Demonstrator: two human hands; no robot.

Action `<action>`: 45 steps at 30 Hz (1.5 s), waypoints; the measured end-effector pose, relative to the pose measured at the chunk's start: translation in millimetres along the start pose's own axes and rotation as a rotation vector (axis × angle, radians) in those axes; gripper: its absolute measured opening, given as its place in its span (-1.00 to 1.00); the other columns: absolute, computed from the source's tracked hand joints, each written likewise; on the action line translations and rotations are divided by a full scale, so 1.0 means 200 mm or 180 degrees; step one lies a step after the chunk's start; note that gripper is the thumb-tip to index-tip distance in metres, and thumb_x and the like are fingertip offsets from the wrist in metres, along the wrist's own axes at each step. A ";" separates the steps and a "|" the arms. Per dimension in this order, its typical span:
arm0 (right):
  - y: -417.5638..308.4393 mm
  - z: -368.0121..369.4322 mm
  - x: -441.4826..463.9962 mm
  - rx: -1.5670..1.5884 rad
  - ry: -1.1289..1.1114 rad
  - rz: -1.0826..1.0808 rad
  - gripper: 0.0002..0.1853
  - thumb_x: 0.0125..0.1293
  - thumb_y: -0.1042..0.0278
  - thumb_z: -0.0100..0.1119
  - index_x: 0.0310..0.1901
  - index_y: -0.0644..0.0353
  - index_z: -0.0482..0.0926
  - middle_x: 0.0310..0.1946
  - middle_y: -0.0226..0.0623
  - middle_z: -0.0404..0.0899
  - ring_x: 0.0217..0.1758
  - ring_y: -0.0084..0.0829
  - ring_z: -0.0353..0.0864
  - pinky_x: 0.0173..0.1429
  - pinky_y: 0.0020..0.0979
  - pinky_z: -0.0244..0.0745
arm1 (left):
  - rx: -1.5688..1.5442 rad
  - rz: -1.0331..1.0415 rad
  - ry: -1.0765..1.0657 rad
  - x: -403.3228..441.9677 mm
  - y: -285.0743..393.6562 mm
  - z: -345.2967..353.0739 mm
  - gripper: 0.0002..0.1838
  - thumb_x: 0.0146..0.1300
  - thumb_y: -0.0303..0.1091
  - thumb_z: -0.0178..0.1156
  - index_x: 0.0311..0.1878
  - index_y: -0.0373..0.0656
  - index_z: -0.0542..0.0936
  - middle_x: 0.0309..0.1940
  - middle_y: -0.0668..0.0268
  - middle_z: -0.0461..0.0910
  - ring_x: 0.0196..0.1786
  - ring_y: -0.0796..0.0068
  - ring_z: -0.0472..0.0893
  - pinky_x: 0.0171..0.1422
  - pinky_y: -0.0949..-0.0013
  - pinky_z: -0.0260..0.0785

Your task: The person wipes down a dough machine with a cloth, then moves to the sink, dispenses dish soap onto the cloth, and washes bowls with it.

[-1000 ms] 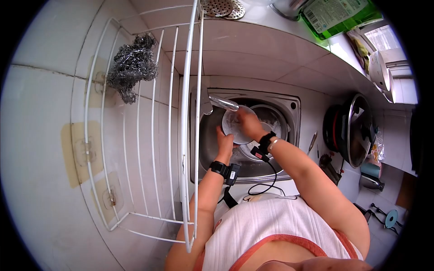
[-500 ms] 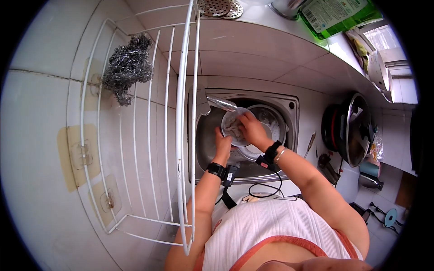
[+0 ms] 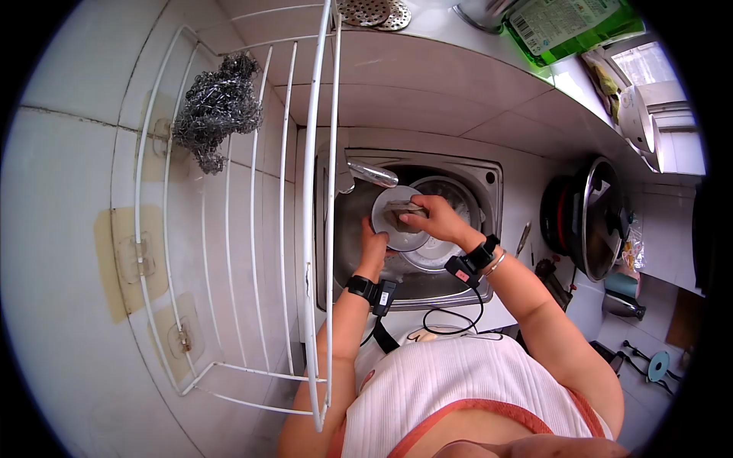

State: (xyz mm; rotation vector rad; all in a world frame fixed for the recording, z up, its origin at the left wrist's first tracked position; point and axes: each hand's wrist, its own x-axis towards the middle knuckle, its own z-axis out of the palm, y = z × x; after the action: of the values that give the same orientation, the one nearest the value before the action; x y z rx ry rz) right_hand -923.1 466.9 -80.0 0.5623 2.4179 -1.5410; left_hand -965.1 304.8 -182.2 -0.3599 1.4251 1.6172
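My left hand (image 3: 373, 243) is closed on the near left rim of a white bowl (image 3: 411, 240), held tilted inside the steel sink (image 3: 495, 221). My right hand (image 3: 440, 219) pinches a crumpled greyish cloth (image 3: 397, 214) above the bowl's opening. Beneath and to the right of the bowl sits a larger round metal basin (image 3: 472, 210), with whitish suds or water in it. The faucet (image 3: 374, 174) reaches over the sink just beyond the bowl. Part of the basin is hidden by the bowl and my right hand.
A white wire rack (image 3: 311, 229) with a steel-wool bundle (image 3: 217, 111) stands on my left. On the ledge ahead are a green detergent bottle (image 3: 569, 27) and perforated metal discs (image 3: 366, 11). A pan with a glass lid (image 3: 599, 221) and a knife (image 3: 523, 238) are at right.
My right hand has drawn back slightly from inside the bowl, and the cloth is now bunched up in its fingers above it. My left hand keeps its hold on the bowl.
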 end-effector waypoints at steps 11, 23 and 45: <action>0.27 0.34 0.04 -0.1819 0.0112 -0.0243 -0.70 0.04 0.39 0.14 -0.12 0.14 0.49 -0.19 -0.06 0.45 -0.25 0.01 0.55 -0.18 -0.12 0.48 | 0.0100 0.0237 0.0000 0.03 -0.06 0.00 -0.39 -0.11 -0.66 -0.09 0.13 -0.14 0.23 -0.11 0.10 0.43 -0.18 0.12 0.56 -0.53 0.17 0.61; 0.21 0.11 0.03 0.1330 -0.0180 0.0542 -0.82 0.07 0.38 0.07 -0.34 0.32 0.52 -0.50 -0.43 0.51 -0.40 -0.57 0.44 -0.31 -0.49 0.35 | -0.0179 -0.0134 -0.0031 0.01 0.00 0.03 -0.34 -0.13 -0.65 -0.14 0.18 -0.10 0.15 0.02 0.04 0.36 -0.16 0.00 0.57 -0.40 0.08 0.61; -0.39 -0.17 -0.14 0.0666 0.1423 -0.0916 -0.85 -0.01 0.49 0.08 -0.50 0.31 0.30 -0.60 -0.40 0.25 -0.47 -0.62 0.18 -0.39 -0.52 0.21 | -0.1786 -0.1594 -0.0977 0.05 -0.06 0.05 -0.42 0.02 -0.49 -0.09 0.20 -0.29 0.17 0.08 -0.12 0.31 -0.09 -0.07 0.56 -0.30 0.25 0.64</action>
State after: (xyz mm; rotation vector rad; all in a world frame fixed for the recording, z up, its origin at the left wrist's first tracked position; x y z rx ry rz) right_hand -930.9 462.0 9.4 0.6845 2.7804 -1.9845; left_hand -958.2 316.7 -193.8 -0.6938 0.5689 1.5379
